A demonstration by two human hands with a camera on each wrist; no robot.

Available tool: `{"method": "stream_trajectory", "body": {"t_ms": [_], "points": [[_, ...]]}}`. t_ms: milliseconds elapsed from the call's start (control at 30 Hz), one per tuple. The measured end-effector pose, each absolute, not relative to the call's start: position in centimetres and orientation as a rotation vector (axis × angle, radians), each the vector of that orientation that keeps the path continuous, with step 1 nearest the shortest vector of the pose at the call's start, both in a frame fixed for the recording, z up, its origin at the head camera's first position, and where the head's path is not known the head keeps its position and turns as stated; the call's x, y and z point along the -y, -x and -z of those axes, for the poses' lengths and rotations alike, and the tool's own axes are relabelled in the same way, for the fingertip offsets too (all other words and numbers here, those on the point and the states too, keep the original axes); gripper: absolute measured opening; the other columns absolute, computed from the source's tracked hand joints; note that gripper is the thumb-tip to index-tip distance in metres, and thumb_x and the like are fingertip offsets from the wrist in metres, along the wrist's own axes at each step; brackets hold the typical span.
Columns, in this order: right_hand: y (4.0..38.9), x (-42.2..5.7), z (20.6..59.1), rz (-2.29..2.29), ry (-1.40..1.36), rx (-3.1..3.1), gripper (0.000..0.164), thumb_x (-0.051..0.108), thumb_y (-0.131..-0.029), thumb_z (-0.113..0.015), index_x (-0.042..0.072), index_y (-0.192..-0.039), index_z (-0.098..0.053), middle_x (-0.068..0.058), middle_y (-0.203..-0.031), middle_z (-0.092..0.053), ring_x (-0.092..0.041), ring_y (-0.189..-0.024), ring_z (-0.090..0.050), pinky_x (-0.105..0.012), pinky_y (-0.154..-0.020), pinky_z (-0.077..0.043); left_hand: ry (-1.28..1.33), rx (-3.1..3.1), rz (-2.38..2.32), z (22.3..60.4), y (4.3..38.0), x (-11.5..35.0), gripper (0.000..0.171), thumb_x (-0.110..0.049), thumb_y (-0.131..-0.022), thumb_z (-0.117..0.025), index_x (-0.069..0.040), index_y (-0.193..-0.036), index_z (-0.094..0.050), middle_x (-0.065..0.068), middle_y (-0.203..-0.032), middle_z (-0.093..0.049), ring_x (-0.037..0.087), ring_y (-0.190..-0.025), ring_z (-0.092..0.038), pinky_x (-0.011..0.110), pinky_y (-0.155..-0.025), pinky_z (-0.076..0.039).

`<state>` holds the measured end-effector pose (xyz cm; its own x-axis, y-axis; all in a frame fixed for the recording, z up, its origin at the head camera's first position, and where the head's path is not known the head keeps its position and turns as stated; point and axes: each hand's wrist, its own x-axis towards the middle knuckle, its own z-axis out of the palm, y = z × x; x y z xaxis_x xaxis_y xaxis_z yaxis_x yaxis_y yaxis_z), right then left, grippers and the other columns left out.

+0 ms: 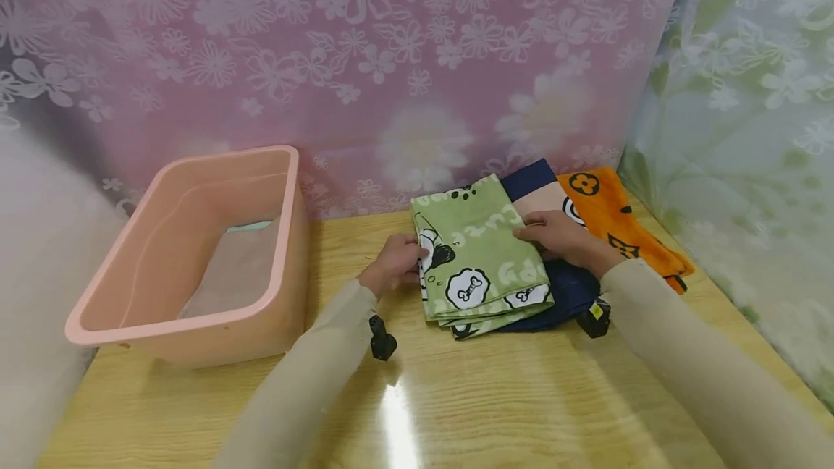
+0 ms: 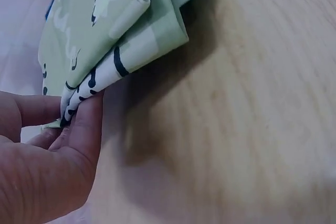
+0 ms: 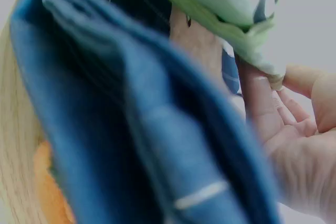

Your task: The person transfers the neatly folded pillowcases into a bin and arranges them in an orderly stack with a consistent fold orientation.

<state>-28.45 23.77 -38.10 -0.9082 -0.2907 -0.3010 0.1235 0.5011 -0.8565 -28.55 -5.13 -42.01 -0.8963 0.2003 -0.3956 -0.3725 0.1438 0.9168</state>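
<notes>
A folded green cloth point(image 1: 478, 244) with white lettering and bone prints is held between both hands in the head view. My left hand point(image 1: 396, 260) pinches its left edge; in the left wrist view thumb and fingers point(image 2: 89, 129) grip the layered fold. At the opposite edge my right hand point(image 1: 560, 236) pinches the cloth, and the right wrist view shows its thumb and fingertips on a green corner point(image 3: 262, 61). Partly under the green cloth lies a folded navy cloth point(image 1: 570, 288) with a pale panel, its folds large and blurred in the right wrist view.
An orange cloth point(image 1: 609, 212) with dark flower prints lies at the right, partly beneath the navy one. On the left stands a pink plastic tub point(image 1: 296, 252) with a greyish folded cloth point(image 1: 237, 266) inside. A pink floral curtain point(image 1: 391, 93) hangs behind the wooden table point(image 1: 469, 404).
</notes>
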Motion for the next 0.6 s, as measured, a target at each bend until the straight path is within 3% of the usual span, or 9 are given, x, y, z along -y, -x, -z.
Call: {"method": "stream_trajectory", "body": {"t_ms": [167,400,600], "points": [[27.8,-23.5,37.3,1.493,0.126,-2.305,0.053,0.028,-0.099,-0.054,0.000,-0.141,-0.038,-0.021,-0.118,-0.058,-0.024,-0.094,-0.065,-0.043,-0.079,-0.054,0.115,-2.020,-1.763,39.7,28.4,5.9,0.033,-0.006,-0.098,-0.050,0.000,-0.130,-0.053,0.017,-0.106,-0.066,0.026,-0.084,-0.067,0.045,-0.078,-0.054],[26.7,-22.7,34.8,1.594,0.145,-2.273,0.049,0.029,-0.099,-0.054,0.000,-0.137,-0.042,-0.017,-0.109,-0.063,-0.025,-0.087,-0.068,-0.043,-0.076,-0.055,0.061,-2.072,-1.780,36.3,27.7,7.0,0.032,-0.005,-0.097,-0.050,-0.001,-0.129,-0.053,0.018,-0.103,-0.066,0.026,-0.080,-0.067,0.046,-0.076,-0.055],[25.9,-22.3,32.8,1.624,0.146,-2.260,0.060,0.031,-0.098,-0.056,0.000,-0.144,-0.033,-0.011,-0.107,-0.064,-0.024,-0.085,-0.069,-0.043,-0.076,-0.055,0.028,-2.038,-1.817,33.1,26.4,7.2,0.033,-0.005,-0.098,-0.045,-0.002,-0.132,-0.049,0.018,-0.110,-0.061,0.028,-0.088,-0.064,0.044,-0.075,-0.055]]}}
